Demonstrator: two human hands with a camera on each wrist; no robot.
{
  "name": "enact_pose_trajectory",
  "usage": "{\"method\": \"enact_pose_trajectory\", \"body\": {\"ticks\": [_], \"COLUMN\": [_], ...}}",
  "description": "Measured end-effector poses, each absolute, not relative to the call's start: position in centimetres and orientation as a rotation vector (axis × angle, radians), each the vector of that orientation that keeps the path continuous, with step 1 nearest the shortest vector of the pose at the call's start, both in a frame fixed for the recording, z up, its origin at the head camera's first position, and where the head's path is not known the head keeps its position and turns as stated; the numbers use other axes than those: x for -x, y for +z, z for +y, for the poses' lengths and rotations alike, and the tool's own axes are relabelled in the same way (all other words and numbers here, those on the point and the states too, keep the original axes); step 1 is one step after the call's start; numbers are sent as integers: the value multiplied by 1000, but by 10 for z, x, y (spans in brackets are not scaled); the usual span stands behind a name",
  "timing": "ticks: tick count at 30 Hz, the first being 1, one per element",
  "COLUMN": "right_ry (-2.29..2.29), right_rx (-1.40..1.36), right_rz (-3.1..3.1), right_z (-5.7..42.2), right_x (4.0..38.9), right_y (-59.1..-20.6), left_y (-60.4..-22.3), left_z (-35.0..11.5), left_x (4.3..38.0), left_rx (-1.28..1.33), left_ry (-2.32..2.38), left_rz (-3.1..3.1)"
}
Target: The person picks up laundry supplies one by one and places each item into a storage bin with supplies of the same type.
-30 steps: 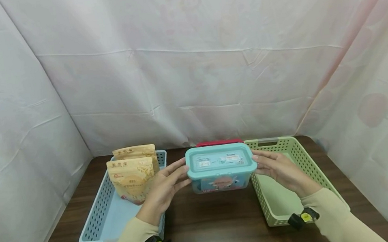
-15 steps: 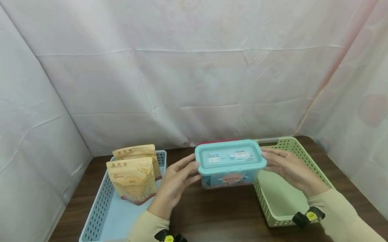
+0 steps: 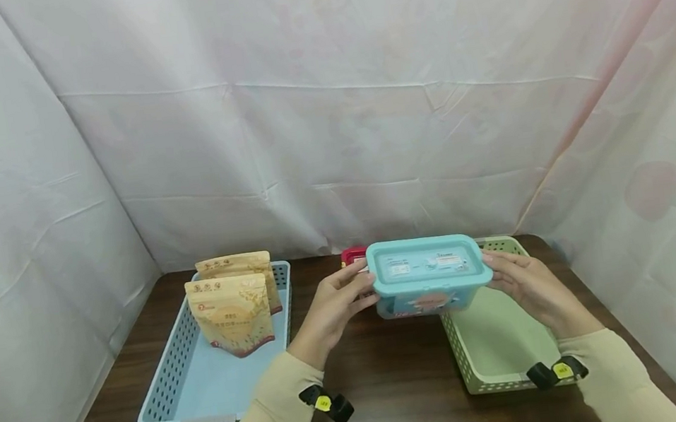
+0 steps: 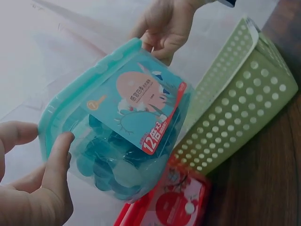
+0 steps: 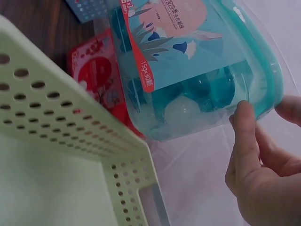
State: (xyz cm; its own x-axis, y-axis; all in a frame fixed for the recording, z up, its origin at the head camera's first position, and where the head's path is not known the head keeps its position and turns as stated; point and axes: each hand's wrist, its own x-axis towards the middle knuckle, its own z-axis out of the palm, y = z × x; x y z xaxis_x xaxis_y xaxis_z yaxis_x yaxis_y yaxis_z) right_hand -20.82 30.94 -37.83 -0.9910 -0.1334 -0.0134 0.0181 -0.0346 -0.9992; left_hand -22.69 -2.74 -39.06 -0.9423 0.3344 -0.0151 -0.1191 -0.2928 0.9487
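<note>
A clear tub of laundry pods with a turquoise lid hangs level above the table, between both hands. My left hand grips its left end, thumb and fingers at the lid rim and the side wall. The right hand holds the opposite end the same way. Blue-green pods show through the wall beside the printed label. In the head view the tub overlaps the back left corner of a green basket. A red box stands behind it, mostly hidden.
At the left a blue basket holds two tan pouches, the front pouch standing before the other. The dark wooden table shows between the baskets. White cloth hangs behind and along both sides.
Both hands have carried the tub to the right and slightly back, from mid-table to partly over the green basket. More of the red box's left end now shows.
</note>
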Motion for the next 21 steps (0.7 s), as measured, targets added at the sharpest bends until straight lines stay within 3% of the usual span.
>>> {"method": "enact_pose_trajectory", "body": {"ticks": [21], "right_ry": [-2361], "right_rx": [-15], "right_rz": [2073], "right_z": [371], "right_x": [205], "right_y": [-376], "left_y": [-379], "left_z": [49], "left_x": [247], "left_rx": [-275], "left_ry": [2319], "left_rz": [1505]}}
